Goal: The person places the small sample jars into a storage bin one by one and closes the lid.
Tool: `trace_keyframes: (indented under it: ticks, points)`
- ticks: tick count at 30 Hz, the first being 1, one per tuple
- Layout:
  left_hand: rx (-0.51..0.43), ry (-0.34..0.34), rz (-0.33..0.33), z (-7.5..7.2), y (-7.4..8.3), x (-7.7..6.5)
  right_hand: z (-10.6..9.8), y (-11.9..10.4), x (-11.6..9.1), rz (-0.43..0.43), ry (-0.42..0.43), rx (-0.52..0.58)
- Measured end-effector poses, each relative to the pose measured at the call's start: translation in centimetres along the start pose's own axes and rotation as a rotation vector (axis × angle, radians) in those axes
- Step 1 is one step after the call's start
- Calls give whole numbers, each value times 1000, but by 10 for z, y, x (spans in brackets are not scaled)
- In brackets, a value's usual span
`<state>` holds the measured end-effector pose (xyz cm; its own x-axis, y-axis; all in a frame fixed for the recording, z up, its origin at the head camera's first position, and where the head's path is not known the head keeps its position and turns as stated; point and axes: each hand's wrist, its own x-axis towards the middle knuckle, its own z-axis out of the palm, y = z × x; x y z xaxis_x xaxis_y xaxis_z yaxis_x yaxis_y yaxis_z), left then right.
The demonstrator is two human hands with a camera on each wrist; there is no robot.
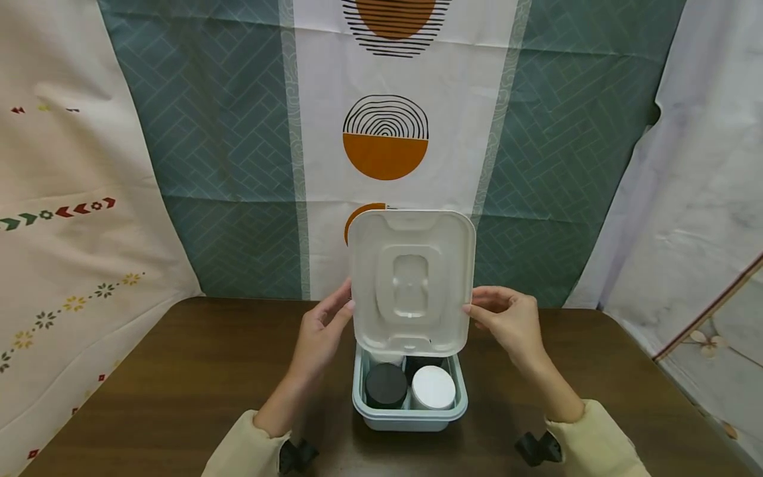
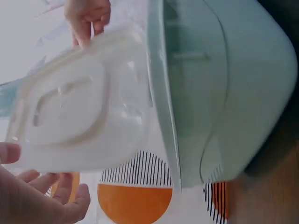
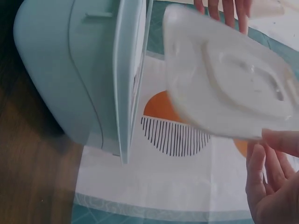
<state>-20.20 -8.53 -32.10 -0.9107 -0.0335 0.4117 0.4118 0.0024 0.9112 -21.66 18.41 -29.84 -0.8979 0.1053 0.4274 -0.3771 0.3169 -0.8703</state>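
A white plastic lid (image 1: 369,278) is held up, steeply tilted, above the far part of a pale blue-green storage box (image 1: 411,424). My left hand (image 1: 318,338) grips the lid's left edge between thumb and fingers. On the opposite edge, my right hand (image 1: 509,324) pinches it the same way. Inside the box stand a black-topped container (image 1: 385,386) and a white-topped container (image 1: 433,388) at the front. Behind them, another white top (image 1: 386,358) and a dark top (image 1: 424,362) show partly; the lid hides the rest. Both wrist views show the lid apart from the box wall (image 2: 243,93).
The box stands on a dark brown wooden table (image 1: 179,371). A green and white patterned cloth (image 1: 226,132) hangs behind the table's far edge. Light patterned cloths hang at the left (image 1: 71,252) and right (image 1: 685,199).
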Motion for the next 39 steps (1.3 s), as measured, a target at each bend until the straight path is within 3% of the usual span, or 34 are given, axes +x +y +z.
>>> trace_keyframes:
  ticks: [4,9,13,16,21,23,28,33,39]
  points:
    - [-94,-35,-107,2,4,-3,7,2,-2,-122,71,14]
    - [-228,-86,-160,5,10,-7,14,5,-7,-403,188,-25]
    - [-363,-27,-228,3,11,-6,15,-2,-11,-607,214,-3]
    - [-452,30,-294,0,10,-4,15,1,-10,-670,193,26]
    - [-471,48,-382,-6,2,-1,15,1,-13,-683,153,26]
    - [-439,5,-412,-10,0,0,15,-2,-15,-663,138,17]
    - [-350,-153,-463,-20,-5,1,11,15,-10,-600,106,-50]
    - [-245,-261,-450,-25,-9,2,4,30,-2,-492,26,-162]
    - [-138,-331,-384,-29,-13,1,-3,31,1,-390,-140,-178]
